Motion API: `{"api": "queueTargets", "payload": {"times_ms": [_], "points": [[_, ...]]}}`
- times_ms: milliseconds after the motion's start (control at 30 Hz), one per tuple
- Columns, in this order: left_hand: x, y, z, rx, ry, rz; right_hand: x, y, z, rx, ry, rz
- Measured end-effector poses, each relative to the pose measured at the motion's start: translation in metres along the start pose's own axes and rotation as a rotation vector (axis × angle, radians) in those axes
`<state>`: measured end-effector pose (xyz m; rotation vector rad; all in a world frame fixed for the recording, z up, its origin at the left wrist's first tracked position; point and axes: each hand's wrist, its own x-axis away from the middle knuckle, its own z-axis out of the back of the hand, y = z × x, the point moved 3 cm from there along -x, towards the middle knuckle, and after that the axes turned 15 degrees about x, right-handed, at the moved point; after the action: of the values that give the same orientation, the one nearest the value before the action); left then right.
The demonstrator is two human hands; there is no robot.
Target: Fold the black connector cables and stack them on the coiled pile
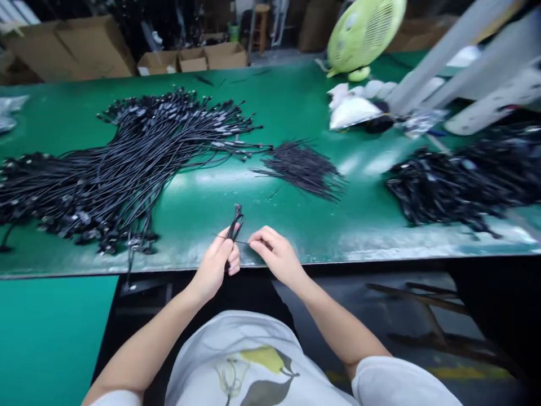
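My left hand [217, 262] is closed around a folded black cable [236, 223], whose connector end sticks up above the fingers. A thin black tie [242, 242] runs across the cable and over to my right hand [274, 254], which pinches its end between thumb and fingers. Both hands are just over the table's front edge. Beyond them lies a loose pile of thin black ties [302, 166]. A large heap of black cables [143, 146] with connectors spreads to the left.
Bundled black cables [456, 180] are piled on the right of the green table [270, 101]. A green fan [363, 36], a white bag [353, 110] and grey posts [448, 56] stand at the back right. Cardboard boxes [84, 48] are behind the table.
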<state>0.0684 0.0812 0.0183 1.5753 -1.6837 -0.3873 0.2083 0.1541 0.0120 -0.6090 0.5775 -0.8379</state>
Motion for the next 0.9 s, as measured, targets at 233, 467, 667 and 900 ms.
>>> {"api": "queueTargets", "payload": {"times_ms": [233,467,667,900], "points": [[0.004,0.007,0.027,-0.586,0.029,-0.213,0.002,-0.041,-0.016,0.533,0.21,0.709],[0.017,0.007,0.034,-0.594,-0.1,0.075,-0.019,-0.058,-0.006,0.701,-0.082,1.216],[0.017,0.002,0.041,-0.291,-0.065,0.197,-0.011,-0.065,-0.006,0.93,-0.192,1.369],[0.02,0.003,0.039,-0.377,-0.139,0.216,-0.008,-0.078,-0.002,0.999,-0.116,1.389]]}}
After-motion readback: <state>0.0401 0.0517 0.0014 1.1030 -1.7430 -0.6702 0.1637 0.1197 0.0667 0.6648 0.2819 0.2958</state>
